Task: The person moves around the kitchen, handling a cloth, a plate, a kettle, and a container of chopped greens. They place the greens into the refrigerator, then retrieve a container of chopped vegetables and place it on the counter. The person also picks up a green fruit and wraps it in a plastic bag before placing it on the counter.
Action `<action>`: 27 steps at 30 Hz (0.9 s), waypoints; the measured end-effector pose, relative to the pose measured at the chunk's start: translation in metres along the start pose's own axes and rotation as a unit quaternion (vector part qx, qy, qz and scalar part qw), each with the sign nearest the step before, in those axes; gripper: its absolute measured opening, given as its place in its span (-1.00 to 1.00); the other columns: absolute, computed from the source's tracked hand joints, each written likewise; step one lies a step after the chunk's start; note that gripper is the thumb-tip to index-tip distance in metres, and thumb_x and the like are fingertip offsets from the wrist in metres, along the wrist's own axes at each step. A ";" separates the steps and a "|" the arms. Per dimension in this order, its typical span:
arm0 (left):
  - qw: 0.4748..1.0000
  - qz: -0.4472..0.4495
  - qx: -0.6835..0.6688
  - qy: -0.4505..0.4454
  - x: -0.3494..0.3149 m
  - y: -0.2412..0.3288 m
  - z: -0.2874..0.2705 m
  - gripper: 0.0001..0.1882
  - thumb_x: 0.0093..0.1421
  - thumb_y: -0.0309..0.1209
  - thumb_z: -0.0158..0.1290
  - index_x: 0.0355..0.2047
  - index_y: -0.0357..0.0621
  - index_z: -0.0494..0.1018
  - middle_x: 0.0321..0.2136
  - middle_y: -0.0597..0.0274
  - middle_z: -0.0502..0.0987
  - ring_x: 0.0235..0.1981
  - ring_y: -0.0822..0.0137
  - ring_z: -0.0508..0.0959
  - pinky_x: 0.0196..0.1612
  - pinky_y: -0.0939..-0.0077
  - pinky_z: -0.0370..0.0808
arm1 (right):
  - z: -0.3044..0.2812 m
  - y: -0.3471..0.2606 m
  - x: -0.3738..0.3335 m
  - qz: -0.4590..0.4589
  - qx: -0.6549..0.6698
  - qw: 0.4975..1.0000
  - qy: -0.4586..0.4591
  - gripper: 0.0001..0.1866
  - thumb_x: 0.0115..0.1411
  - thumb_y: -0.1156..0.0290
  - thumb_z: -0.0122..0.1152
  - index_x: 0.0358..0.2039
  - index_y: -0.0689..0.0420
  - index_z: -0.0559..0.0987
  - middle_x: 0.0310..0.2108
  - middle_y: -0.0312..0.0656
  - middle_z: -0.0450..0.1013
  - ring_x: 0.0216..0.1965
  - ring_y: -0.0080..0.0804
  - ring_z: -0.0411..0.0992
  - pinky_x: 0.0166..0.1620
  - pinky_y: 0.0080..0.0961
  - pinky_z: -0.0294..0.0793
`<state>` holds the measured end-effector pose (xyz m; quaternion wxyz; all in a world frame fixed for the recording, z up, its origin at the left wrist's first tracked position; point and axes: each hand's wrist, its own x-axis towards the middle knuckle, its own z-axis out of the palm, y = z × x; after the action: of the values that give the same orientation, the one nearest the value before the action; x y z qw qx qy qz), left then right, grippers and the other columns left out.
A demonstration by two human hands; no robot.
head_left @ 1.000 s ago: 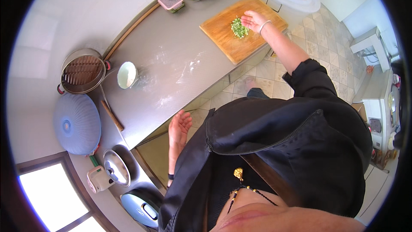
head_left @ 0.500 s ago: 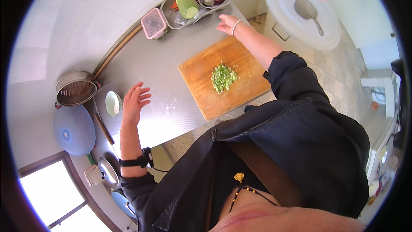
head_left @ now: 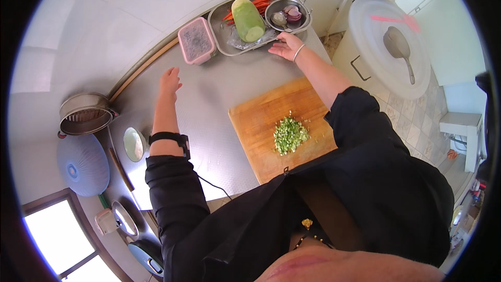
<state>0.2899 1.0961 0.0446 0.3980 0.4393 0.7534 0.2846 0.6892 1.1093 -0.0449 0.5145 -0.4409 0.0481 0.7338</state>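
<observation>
My right hand point(head_left: 286, 47) is open beside the near edge of a metal tray point(head_left: 225, 47), its fingertips at or very near the rim. In the tray are a big pale-green gourd-like vegetable point(head_left: 248, 21), thin red-orange vegetables point(head_left: 267, 3) and a steel bowl point(head_left: 274, 24) with cut purple onion point(head_left: 292, 13). Nothing is visible in my left hand point(head_left: 170, 82), which hangs over the metal worktop with fingers loosely bent and apart, near a pink-rimmed container point(head_left: 197, 40). Chopped green onion point(head_left: 290, 136) lies heaped on a wooden cutting board point(head_left: 255, 112) in front of me.
A pale bowl point(head_left: 134, 144) stands at the worktop's left, near a steel pot point(head_left: 85, 114) and a blue domed cover point(head_left: 83, 165). Right of the worktop, a large bin's translucent lid point(head_left: 360, 26) carries a metal ladle point(head_left: 397, 44) and a pink utensil point(head_left: 411, 23).
My left hand has moved forward across the worktop, toward the pink-rimmed container. My right hand has come closer to the tray's near edge. The view has shifted, with the tray nearer.
</observation>
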 end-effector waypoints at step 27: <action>0.831 0.435 0.345 0.036 -0.025 0.071 0.170 -0.84 -0.02 -0.36 0.06 -0.44 -0.09 0.57 -0.32 0.13 0.50 -0.18 0.15 0.46 -0.15 0.25 0.37 | -0.086 -0.041 -0.079 -0.023 -0.050 0.998 0.022 -0.83 -0.03 0.67 -0.10 -0.35 0.29 0.31 -0.26 0.03 0.37 -0.16 0.05 0.42 -0.04 0.15 0.41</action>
<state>0.4725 1.1196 0.0202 0.0281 0.8196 0.5477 0.1655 0.7801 1.0269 -0.0264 0.5074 -0.4826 0.0127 0.7138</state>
